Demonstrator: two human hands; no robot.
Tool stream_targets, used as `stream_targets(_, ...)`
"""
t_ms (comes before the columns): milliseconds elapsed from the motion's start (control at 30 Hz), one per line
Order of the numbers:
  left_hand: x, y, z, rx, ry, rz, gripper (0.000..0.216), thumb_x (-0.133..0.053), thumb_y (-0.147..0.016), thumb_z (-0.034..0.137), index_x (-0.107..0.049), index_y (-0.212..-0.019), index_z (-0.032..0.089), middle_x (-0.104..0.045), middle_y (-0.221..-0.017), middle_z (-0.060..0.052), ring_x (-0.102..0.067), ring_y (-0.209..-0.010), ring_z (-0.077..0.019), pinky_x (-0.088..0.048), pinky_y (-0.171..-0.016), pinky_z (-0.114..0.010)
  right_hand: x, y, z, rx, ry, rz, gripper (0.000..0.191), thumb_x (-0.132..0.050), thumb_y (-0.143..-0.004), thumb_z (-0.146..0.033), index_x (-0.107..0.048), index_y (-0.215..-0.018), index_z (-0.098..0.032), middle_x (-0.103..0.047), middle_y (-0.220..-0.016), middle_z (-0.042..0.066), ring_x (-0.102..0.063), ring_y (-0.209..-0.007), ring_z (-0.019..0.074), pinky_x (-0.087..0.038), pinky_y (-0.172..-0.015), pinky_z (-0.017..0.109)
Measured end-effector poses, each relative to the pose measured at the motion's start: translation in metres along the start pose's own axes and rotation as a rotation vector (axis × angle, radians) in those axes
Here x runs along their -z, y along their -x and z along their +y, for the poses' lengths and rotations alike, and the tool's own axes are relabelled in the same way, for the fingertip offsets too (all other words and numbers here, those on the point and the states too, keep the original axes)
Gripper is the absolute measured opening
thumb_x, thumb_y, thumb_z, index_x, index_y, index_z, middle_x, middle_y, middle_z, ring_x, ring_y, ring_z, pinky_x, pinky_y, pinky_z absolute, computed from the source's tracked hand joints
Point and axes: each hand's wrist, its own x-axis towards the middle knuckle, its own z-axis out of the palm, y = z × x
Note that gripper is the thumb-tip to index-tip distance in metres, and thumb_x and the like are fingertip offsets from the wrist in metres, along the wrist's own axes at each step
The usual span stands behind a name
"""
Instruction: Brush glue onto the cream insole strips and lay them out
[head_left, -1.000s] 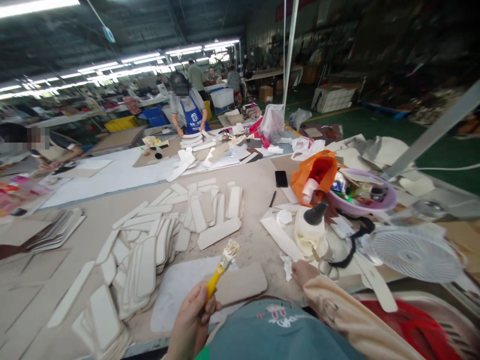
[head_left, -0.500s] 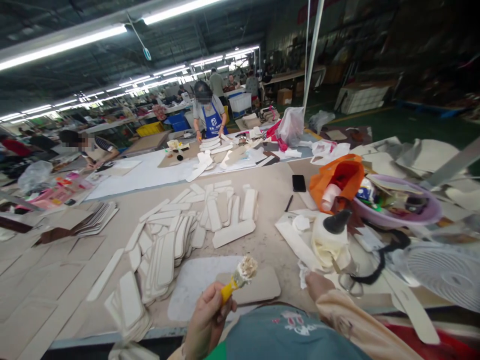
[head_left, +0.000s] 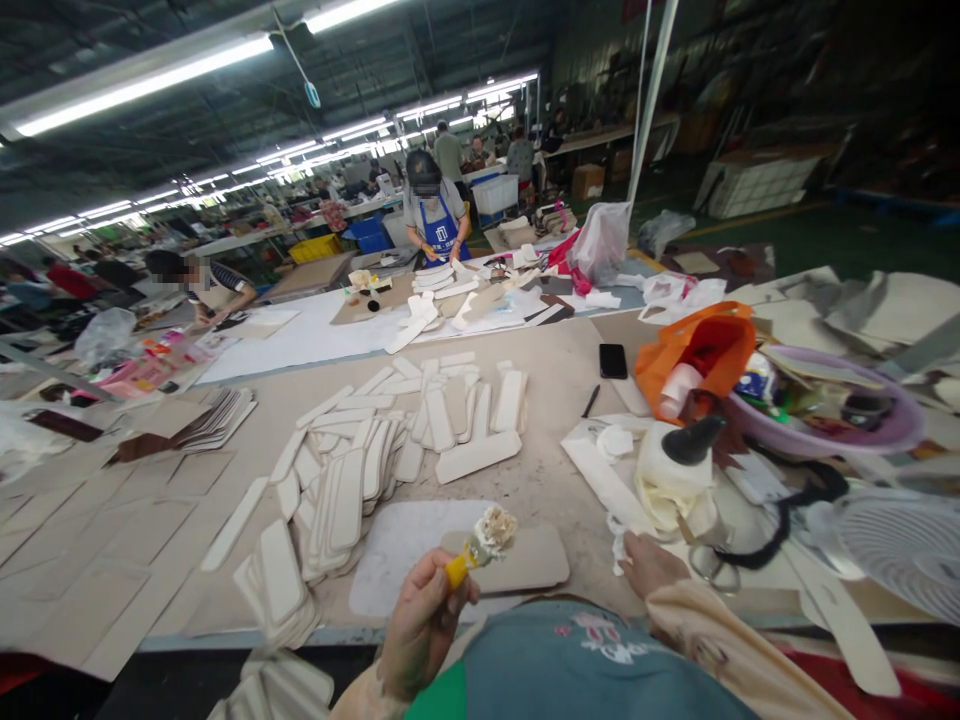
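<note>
My left hand [head_left: 424, 630] is closed round the yellow handle of a glue brush [head_left: 480, 545], its matted bristles held above a tan rounded board piece [head_left: 525, 560] that lies on a white mat [head_left: 397, 550] at the table's near edge. My right hand [head_left: 649, 565] rests on the table by crumpled white paper, just below a glue-crusted bottle with a black cap [head_left: 675, 475]; its fingers are hidden. Many cream rounded strips [head_left: 375, 450] lie overlapped in rows across the middle of the table.
A black phone [head_left: 613, 360] and a pen lie beyond the strips. An orange bag [head_left: 697, 350], a purple basin [head_left: 847, 425] of clutter and a white fan [head_left: 896, 545] crowd the right. A person in a blue apron [head_left: 435, 225] works at the far end; another sits at left.
The view has swung up and left, so the table's left side shows more. My left hand has tilted the brush lower, its bristles now over the tan piece. My right hand stays put.
</note>
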Motion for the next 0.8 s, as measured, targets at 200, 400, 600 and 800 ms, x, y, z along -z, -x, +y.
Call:
stream_targets(200,0.003,0.000,0.001,0.001,-0.017,0.014,0.015,-0.062,-0.083,0.032,-0.062,-0.080,0.017,-0.044,-0.051,0.005,-0.042,-0.055,-0.0100,-0.039,-0.069,-0.027,0.001,0.002,-0.001,0.071,-0.030,0.047,0.017,-0.051,-0.082,-0.022,-0.062,-0.070,-0.024,-0.066,-0.079,0.009,-0.064,-0.073,0.0240,-0.034,-0.054,0.029)
stream_targets(400,0.002,-0.005,0.007,0.018,-0.022,0.040,0.024,-0.054,-0.088,0.032,-0.057,-0.071,0.016,-0.044,-0.055,0.004,-0.037,-0.053,-0.0085,-0.039,-0.068,-0.027,0.008,0.012,0.006,0.094,-0.076,0.117,0.018,-0.055,-0.082,-0.035,-0.062,-0.070,-0.023,-0.065,-0.077,0.006,-0.062,-0.070,0.0207,-0.039,-0.056,0.028)
stream_targets(600,-0.003,-0.015,0.006,0.110,0.020,0.072,0.028,-0.051,-0.090,0.037,-0.060,-0.078,0.013,-0.036,-0.054,0.007,-0.024,-0.047,-0.0052,-0.039,-0.064,-0.027,0.012,0.017,0.008,0.155,-0.158,0.140,0.019,-0.050,-0.079,-0.023,-0.067,-0.073,-0.026,-0.068,-0.078,0.008,-0.066,-0.076,0.0262,-0.048,-0.064,0.034)
stream_targets(800,-0.006,-0.017,0.003,0.192,0.012,0.104,0.028,-0.055,-0.088,0.037,-0.060,-0.076,0.012,-0.037,-0.053,0.007,-0.026,-0.046,-0.0043,-0.040,-0.063,-0.027,0.016,0.016,-0.002,0.053,-0.348,0.157,0.025,-0.051,-0.073,-0.014,-0.071,-0.084,-0.025,-0.070,-0.097,0.010,-0.065,-0.094,0.0280,-0.049,-0.081,0.038)
